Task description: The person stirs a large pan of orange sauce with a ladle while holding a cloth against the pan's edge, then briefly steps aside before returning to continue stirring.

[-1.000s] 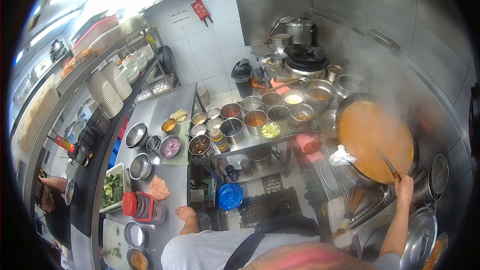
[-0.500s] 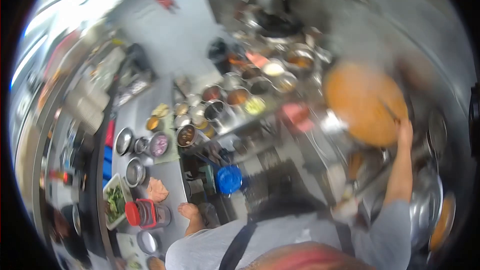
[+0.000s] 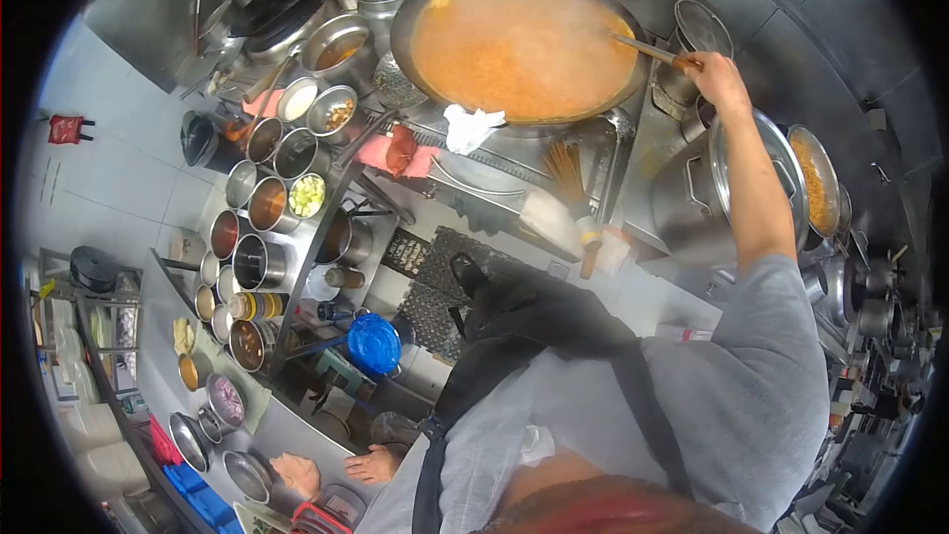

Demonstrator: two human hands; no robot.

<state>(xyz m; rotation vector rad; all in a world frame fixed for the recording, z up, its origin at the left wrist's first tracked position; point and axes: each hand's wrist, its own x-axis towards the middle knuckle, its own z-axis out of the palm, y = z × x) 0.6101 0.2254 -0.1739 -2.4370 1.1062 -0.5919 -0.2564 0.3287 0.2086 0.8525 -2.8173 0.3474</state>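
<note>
A large wok (image 3: 400, 40) full of steaming orange soup (image 3: 514, 64) sits on the stove. My right hand (image 3: 720, 82) is closed around the handle of a wooden-handled wok utensil (image 3: 643, 45). Its metal shaft dips into the soup at the right side, and the head is hidden below the surface. My left hand (image 3: 371, 464) lies with fingers stretched out on the edge of the steel counter (image 3: 321, 425). Near it are a crumpled pinkish cloth (image 3: 297, 475) and a red-rimmed clear container (image 3: 326, 516). Nothing shows in the left hand.
Several metal pots of ingredients, one with chopped green vegetables (image 3: 306, 196), stand on a rack at left. A bamboo brush (image 3: 568, 178) and white cloth (image 3: 474, 127) lie at the stove's front. A big lidded pot (image 3: 682, 188) stands right, a blue basin (image 3: 375, 343) below the rack.
The view has swung right, bringing the wok to the top centre. My right hand keeps hold of the utensil in the soup, and my left stays at the counter edge.
</note>
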